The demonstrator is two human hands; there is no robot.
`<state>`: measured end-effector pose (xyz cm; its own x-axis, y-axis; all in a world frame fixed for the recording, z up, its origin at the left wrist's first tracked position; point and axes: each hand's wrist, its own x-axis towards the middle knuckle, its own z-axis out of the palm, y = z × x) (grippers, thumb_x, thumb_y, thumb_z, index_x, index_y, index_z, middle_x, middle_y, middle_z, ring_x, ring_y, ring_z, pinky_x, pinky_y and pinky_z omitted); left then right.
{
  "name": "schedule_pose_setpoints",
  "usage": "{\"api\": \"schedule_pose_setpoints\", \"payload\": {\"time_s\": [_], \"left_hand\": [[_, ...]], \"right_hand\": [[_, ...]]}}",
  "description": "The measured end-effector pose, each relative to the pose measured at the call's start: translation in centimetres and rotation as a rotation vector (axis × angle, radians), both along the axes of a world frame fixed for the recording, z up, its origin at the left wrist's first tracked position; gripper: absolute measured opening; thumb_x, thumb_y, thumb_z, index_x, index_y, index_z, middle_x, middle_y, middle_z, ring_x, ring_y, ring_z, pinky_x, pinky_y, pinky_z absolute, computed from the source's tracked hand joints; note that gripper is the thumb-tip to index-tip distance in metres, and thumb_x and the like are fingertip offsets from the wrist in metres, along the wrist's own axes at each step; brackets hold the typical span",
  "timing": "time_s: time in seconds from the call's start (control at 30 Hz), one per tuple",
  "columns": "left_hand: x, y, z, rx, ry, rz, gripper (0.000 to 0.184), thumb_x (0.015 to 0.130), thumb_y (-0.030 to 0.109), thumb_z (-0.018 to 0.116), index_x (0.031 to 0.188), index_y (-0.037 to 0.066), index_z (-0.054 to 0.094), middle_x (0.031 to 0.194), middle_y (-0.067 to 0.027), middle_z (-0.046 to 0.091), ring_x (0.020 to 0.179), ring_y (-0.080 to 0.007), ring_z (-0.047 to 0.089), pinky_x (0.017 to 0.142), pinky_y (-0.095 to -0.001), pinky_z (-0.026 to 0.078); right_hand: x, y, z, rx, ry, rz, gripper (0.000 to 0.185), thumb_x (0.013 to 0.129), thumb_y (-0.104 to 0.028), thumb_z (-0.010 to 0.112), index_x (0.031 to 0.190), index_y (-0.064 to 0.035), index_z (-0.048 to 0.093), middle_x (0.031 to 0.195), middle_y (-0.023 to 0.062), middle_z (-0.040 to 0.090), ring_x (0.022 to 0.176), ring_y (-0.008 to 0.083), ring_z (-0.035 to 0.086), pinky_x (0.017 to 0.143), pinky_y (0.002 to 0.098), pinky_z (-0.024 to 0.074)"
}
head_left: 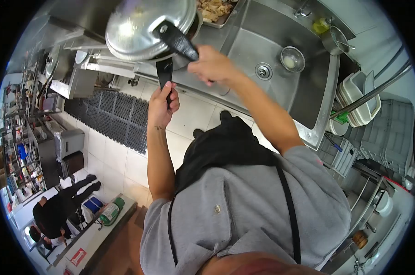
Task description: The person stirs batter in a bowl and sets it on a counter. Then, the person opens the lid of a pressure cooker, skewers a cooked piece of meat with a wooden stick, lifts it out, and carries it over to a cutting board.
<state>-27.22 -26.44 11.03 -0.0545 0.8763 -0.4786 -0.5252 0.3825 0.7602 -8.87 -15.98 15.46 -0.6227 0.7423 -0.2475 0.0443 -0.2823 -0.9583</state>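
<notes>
A silver pressure cooker lid (136,30) lies across the top of a metal pot (196,27), whose rim shows at the lid's right side. My right hand (213,66) is closed around the end of the black lid handle (177,41). Below it, my left hand (163,101) grips the black pot handle (164,72), fingers wrapped round it. The two handles point in different directions, so lid and pot are not lined up. The inside of the pot is hidden by the lid.
Right of the pot is a steel sink (248,46) holding a small metal bowl (292,59). A tray (223,20) of pale food pieces sits behind. Plastic tubs (361,98) stand beyond the sink. A black mat (111,117) covers some floor; another person (56,211) is at lower left.
</notes>
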Motion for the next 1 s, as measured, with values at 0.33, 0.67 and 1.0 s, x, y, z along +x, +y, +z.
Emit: {"api": "schedule_pose_setpoints", "payload": {"time_s": [0.33, 0.67, 1.0], "left_hand": [[-6.1, -6.3, -3.3, -0.012, 0.047, 0.12, 0.042, 0.1, 0.041, 0.045, 0.109, 0.001, 0.055, 0.086, -0.0086, 0.065, 0.066, -0.0187, 0.06, 0.066, -0.0292, 0.05], [-9.3, -11.1, -7.8, -0.161, 0.066, 0.366, 0.039, 0.099, 0.042, 0.047, 0.102, 0.006, 0.059, 0.077, -0.0032, 0.063, 0.066, -0.0144, 0.06, 0.061, -0.0272, 0.051], [-7.1, -14.8, -7.1, -0.331, 0.171, 0.568, 0.034, 0.1, 0.036, 0.046, 0.102, 0.004, 0.056, 0.077, -0.0052, 0.06, 0.064, -0.015, 0.059, 0.06, -0.0281, 0.051]], "right_hand": [[19.0, -5.3, 1.6, -0.136, -0.24, -0.414, 0.024, 0.074, 0.0, 0.056, 0.097, 0.0016, 0.048, 0.052, 0.0014, 0.045, 0.034, 0.0103, 0.041, 0.031, 0.0273, 0.033], [28.8, -1.9, -17.2, -0.414, -0.548, -0.524, 0.012, 0.074, -0.002, 0.055, 0.066, -0.0059, 0.047, 0.05, 0.0023, 0.044, 0.037, 0.0129, 0.045, 0.033, 0.0303, 0.0363], [26.6, 2.2, -31.4, -0.345, -0.6, -0.267, 0.013, 0.079, -0.011, 0.062, 0.081, -0.0005, 0.054, 0.058, 0.0116, 0.056, 0.045, 0.0231, 0.058, 0.039, 0.0369, 0.0453]]}}
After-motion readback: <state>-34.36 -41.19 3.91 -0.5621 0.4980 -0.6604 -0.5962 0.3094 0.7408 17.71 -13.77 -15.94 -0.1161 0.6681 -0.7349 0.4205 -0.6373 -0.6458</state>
